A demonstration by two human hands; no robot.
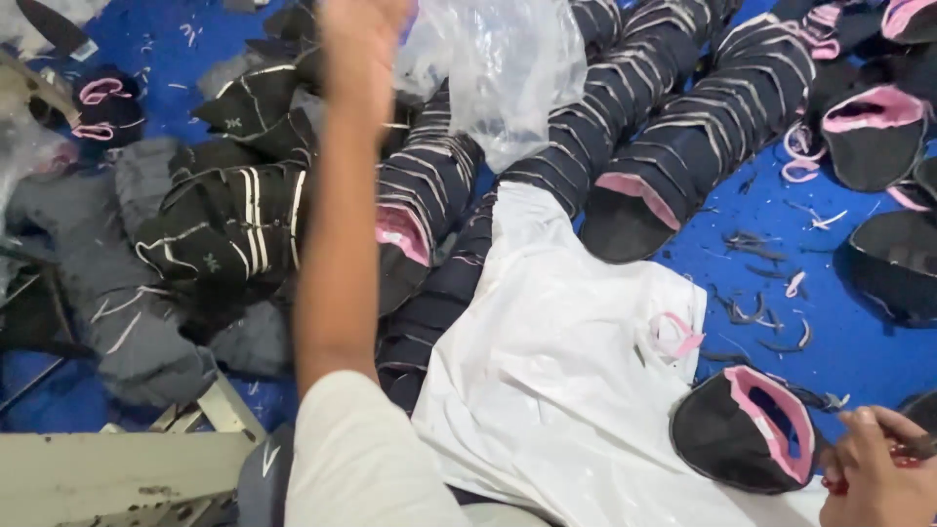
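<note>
The left hand (363, 34) is raised at the top of the view, arm stretched over the piles; motion blur hides its fingers, so I cannot tell whether they grip anything, though a crumpled clear plastic bag (508, 73) hangs just beside it and may be held up by it. The right hand (878, 468), at the lower right corner, has its fingers closed on a small red-handled tool, probably snips, just beside a black shoe upper with pink lining (747, 429). That upper lies partly on a white plastic bag (547, 371) spread flat over the blue surface (839, 322), which keeps it within easy reach. Long nested stacks of black uppers (673, 127) lean in rows behind, and thread and trim scraps (761, 312) litter the blue around them.
</note>
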